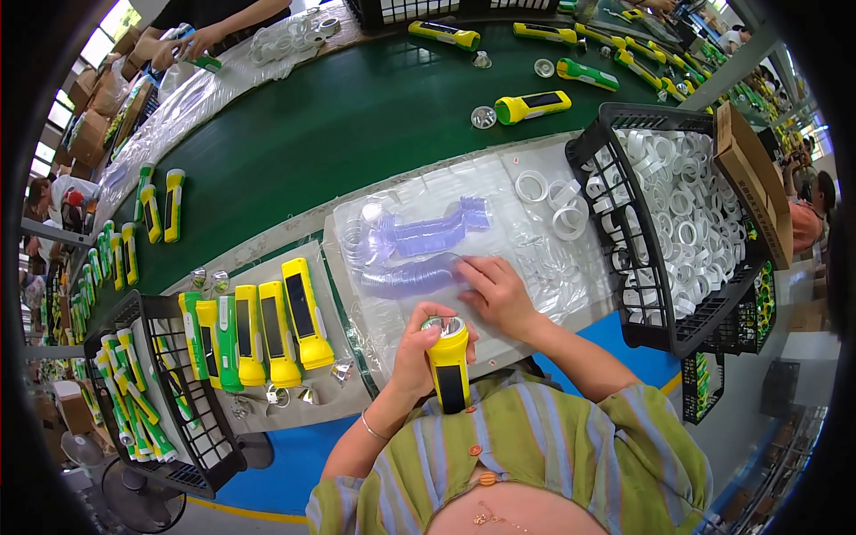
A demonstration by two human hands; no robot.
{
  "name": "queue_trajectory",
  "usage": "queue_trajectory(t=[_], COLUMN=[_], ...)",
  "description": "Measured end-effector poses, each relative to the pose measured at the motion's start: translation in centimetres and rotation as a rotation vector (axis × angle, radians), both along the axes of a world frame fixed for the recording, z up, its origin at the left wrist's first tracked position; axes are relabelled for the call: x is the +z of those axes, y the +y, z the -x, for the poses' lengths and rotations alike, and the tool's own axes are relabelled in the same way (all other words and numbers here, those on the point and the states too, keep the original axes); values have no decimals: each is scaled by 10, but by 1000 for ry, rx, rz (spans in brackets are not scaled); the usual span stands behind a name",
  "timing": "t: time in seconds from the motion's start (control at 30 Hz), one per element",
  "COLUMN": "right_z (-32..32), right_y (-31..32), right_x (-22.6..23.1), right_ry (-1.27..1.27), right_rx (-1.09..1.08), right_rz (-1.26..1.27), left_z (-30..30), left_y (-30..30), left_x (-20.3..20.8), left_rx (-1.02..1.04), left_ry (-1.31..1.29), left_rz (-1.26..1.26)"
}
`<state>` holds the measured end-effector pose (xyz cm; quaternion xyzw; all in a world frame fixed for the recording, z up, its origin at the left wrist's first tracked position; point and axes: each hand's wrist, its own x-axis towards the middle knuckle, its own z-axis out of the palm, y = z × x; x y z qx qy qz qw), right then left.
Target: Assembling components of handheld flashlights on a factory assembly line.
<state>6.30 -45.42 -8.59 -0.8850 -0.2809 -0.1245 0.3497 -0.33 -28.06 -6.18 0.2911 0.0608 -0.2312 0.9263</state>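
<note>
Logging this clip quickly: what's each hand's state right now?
Left hand: closed, holding a yellow plastic flashlight with a dark rectangular panel.
Right hand: fingers partly curled at a row of clear, round plastic discs; grip cannot be told.

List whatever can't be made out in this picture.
All in the head view:
Part of the flashlight's rim and side: covered by the left hand.
Whether the right hand grips the clear discs: its own fingers hide this.
Lower white rings: hidden under upper ones.
Details of far flashlights: too small.
</note>
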Motion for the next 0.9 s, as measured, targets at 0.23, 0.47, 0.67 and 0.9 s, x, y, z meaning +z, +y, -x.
queue_trajectory(t=[0.23, 0.47, 0.67, 0.9], right_z=[1, 22, 18, -85], right_y=[-16, -14, -19, -70], right_x=[39, 93, 98, 32], right_ry=[-278, -57, 28, -330], right_rx=[2, 458, 490, -484], right_rz=[-109, -95, -83, 464], left_z=[-1, 9, 8, -6], left_y=[-1, -5, -7, -3], left_x=[-1, 14, 19, 19], left_rx=[6, -103, -71, -12], left_ry=[-60, -187, -156, -20], left_rz=[12, -124, -219, -98])
